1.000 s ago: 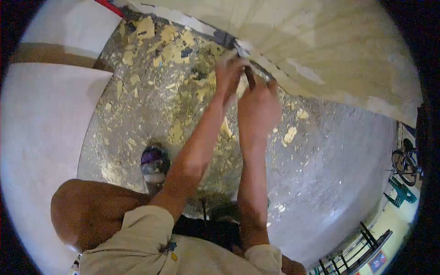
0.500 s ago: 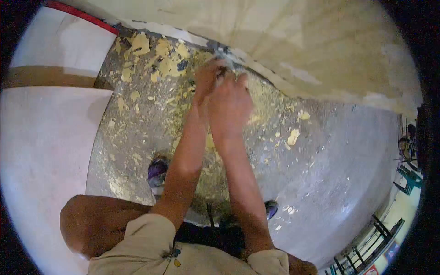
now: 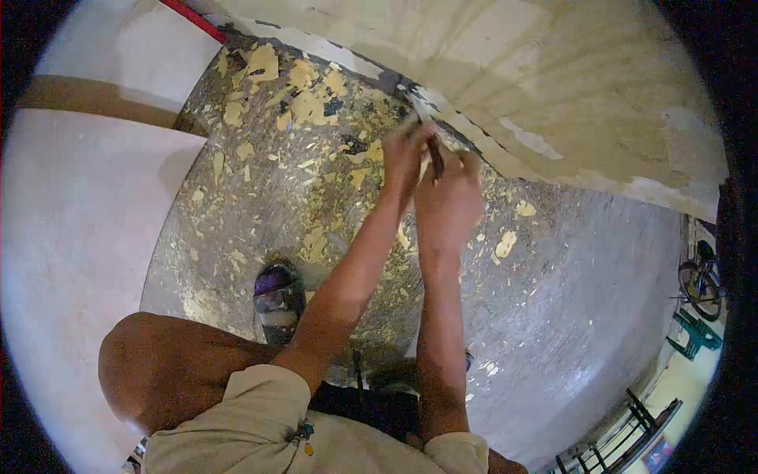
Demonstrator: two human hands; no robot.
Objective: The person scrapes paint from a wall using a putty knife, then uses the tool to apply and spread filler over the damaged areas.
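Both hands are close together at the foot of the wall, where the paint is peeling. My right hand is closed around the dark handle of a scraper. Its pale blade reaches up against the wall's lower edge, though motion blurs it. My left hand is closed on the scraper further forward, near the blade; its fingertips are smeared. Yellow paint flakes litter the floor to the left of the hands.
A white panel stands on the left, with a red strip at its top. My sandalled foot rests on the grey floor. A bicycle and a green plastic chair are at the far right.
Both hands have shifted right in the view with the scraper, along the wall's foot. The view has also moved, and more of my left sandal shows.
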